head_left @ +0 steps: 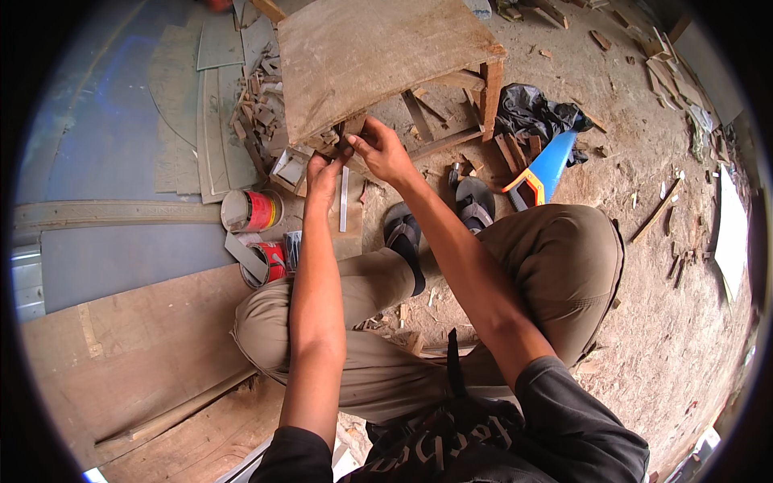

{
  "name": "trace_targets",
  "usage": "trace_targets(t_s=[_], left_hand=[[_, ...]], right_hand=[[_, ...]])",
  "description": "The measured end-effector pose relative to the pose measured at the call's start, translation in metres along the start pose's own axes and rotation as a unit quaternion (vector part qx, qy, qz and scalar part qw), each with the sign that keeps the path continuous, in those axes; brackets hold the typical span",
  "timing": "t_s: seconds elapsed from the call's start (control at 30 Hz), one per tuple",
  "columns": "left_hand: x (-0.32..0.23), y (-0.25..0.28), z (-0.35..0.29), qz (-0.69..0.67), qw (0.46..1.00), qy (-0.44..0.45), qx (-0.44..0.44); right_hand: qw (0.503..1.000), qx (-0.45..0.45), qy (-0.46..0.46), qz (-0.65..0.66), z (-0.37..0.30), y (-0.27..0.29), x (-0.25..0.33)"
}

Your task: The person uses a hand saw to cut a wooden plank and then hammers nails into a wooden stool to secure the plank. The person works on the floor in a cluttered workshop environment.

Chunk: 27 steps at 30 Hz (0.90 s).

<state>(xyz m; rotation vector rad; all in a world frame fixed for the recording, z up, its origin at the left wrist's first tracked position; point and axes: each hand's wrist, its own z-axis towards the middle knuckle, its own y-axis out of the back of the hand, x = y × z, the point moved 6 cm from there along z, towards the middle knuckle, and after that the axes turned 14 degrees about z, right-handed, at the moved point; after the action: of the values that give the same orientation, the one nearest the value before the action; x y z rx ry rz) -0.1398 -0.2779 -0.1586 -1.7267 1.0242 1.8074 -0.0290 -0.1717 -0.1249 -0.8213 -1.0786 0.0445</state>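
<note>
Sawdust-strewn ground surrounds a wooden stool (378,60), where both hands (right hand (378,149) higher, left hand (322,177) below) pinch a small wood block (348,129) under its seat edge.

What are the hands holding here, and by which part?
Both hands, left and right, pinch a small wood piece at its lower end, against the wooden stool edge.

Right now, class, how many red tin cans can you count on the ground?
2. One red can lies on its side left of the left hand; the other sits just below it, beside the knee. More may be hidden.
</note>
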Motion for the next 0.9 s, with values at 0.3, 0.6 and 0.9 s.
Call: trace_targets(t_s=[0.3,0.6,0.9], left_hand=[[0.002,-0.001,-0.002,-0.02,1.0,-0.009,-0.017],[-0.004,-0.005,-0.004,-0.035,0.999,-0.004,-0.004],[0.001,0.001,-0.002,-0.065,0.998,0.013,0.0]], right_hand=[[1.0,-0.02,0.002,-0.015,-0.001,-0.001,0.001],[0.999,-0.049,0.017,-0.013,0.001,0.005,-0.008],[0.995,-0.065,0.029,0.073,0.0,0.005,-0.012]])
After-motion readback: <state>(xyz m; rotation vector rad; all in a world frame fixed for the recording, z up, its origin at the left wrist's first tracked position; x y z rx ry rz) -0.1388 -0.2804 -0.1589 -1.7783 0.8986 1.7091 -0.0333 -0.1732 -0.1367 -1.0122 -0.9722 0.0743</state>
